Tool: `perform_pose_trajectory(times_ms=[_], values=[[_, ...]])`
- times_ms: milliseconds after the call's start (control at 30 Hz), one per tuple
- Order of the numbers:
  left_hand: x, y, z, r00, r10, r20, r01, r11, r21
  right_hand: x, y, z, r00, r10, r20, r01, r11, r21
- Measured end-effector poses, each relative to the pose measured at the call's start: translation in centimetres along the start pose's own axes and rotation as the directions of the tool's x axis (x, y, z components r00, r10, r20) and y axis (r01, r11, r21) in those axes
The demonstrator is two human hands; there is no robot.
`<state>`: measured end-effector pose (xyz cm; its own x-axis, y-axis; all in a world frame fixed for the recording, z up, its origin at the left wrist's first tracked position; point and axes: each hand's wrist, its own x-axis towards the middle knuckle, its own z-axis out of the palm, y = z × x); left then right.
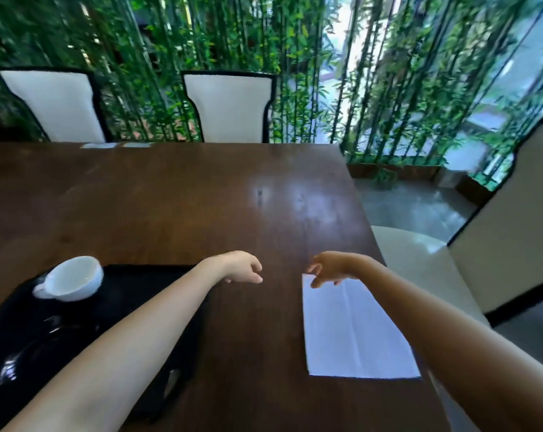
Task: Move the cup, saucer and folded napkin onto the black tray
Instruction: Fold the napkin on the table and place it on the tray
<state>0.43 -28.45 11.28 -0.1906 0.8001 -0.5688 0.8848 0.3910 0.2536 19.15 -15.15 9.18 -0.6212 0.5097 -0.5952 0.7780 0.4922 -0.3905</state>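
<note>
Our left hand (242, 269) and right hand (330, 270) loose, empty, white ceramic cup (72, 279) on black tray (133, 288) at nine o'clock, folded white napkin (354, 332) at four

I count one white cup (72, 279), one black tray (139, 285) and one folded napkin (354, 332), all on a single wooden table (186, 207). Two hands are in view, a left hand (242, 268) and a right hand (332, 268). Beyond those I make out three chairs (56, 104) and two small pale cards (99, 145).
</note>
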Motion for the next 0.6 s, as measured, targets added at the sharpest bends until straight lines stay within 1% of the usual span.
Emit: perform_pose_trajectory(times_ms=[167,233,300,367,467,533,600], values=[[3.1,6.1,1.7,0.997,0.079,0.014,-0.079,0.997,0.004,-1.7,7.5,-0.4,0.996,0.084,-0.041,-0.084,0.996,-0.006],[3.9,8.3,2.8,0.994,0.107,0.008,-0.107,0.994,0.034,-2.2,10.2,0.1,0.992,0.112,-0.057,-0.112,0.994,0.005],[4.6,10.3,4.5,0.992,0.124,-0.005,-0.123,0.991,0.047,-2.6,12.8,1.0,0.989,0.127,-0.075,-0.128,0.992,-0.008],[5.1,11.8,7.1,0.992,0.127,-0.022,-0.126,0.992,0.024,-2.9,15.0,2.5,0.986,0.128,-0.107,-0.131,0.991,-0.021],[5.2,13.9,12.0,0.993,0.077,-0.091,-0.076,0.997,0.014,-3.3,17.4,5.0,0.981,0.076,-0.179,-0.086,0.995,-0.051],[4.8,14.9,14.9,0.987,0.017,-0.161,-0.012,0.999,0.032,-3.6,18.7,6.4,0.977,0.011,-0.215,-0.037,0.992,-0.117],[4.8,15.4,16.9,0.973,-0.008,-0.23,0.019,0.999,0.044,-3.9,19.6,7.4,0.966,-0.043,-0.256,-0.006,0.982,-0.187]])
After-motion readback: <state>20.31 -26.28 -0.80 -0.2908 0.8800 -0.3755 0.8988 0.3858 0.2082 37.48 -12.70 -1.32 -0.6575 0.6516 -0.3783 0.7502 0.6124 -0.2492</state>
